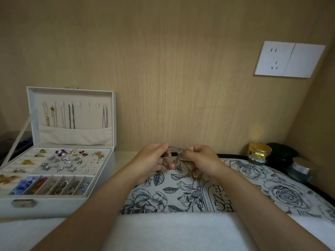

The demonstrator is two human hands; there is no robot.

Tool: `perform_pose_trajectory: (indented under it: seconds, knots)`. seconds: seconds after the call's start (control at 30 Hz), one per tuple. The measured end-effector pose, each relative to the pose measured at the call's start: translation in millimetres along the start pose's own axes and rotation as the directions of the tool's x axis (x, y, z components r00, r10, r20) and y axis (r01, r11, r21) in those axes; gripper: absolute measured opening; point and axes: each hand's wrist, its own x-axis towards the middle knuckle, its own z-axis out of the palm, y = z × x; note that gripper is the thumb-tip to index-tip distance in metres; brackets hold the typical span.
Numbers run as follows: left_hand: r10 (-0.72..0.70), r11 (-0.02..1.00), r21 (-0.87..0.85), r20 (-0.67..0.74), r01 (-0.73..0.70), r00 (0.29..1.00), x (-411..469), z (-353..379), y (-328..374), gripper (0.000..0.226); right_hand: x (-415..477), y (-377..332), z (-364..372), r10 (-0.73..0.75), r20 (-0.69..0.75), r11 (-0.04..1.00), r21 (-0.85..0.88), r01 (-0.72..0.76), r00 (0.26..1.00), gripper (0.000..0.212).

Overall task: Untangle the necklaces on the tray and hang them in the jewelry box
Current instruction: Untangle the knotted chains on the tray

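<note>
Thin necklace (178, 148) crosswise, left to right, in pinch grip of left hand (154, 158) and right hand (201, 158).

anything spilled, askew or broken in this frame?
Only the chain: it is bunched in a tangle, pinched between the left hand and right hand above the floral tray, loops dangling. The jewelry box stands open with its hung necklaces straight. Nothing looks spilled or damaged.
</note>
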Motion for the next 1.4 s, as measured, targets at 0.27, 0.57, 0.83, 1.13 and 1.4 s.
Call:
perform_pose_trajectory:
  seconds: [0.27, 0.57, 0.83, 1.13, 1.4]
  knots:
    - [0.002, 0.980, -0.199, -0.061, -0.014, 0.998, 0, -1, 1, 0.025, 3, -2, 3, 0.043, 0.130, 0.864, 0.493, -0.102, 0.991, 0.005]
    - [-0.079, 0.959, -0.278, -0.057, 0.060, 0.995, 5, -2, -1, 0.026, -2, -4, -8, 0.039, 0.200, 0.993, -0.119, -0.016, 0.979, 0.013]
    - [-0.079, 0.967, -0.249, -0.117, 0.048, 0.990, 6, 2, 0, 0.026, 5, -1, 0, -0.079, -0.142, 0.960, -0.276, 0.037, 0.987, 0.022]
    - [-0.053, 0.979, -0.205, -0.177, 0.016, 0.983, 9, -8, 0, 0.019, -4, -10, -7, 0.057, 0.289, 0.898, 0.404, -0.176, 0.956, 0.006]
    - [0.015, 0.998, -0.052, -0.152, -0.023, 0.988, 5, -11, -1, 0.021, 2, -7, -10, 0.095, 0.260, 0.913, 0.361, -0.188, 0.961, 0.018]
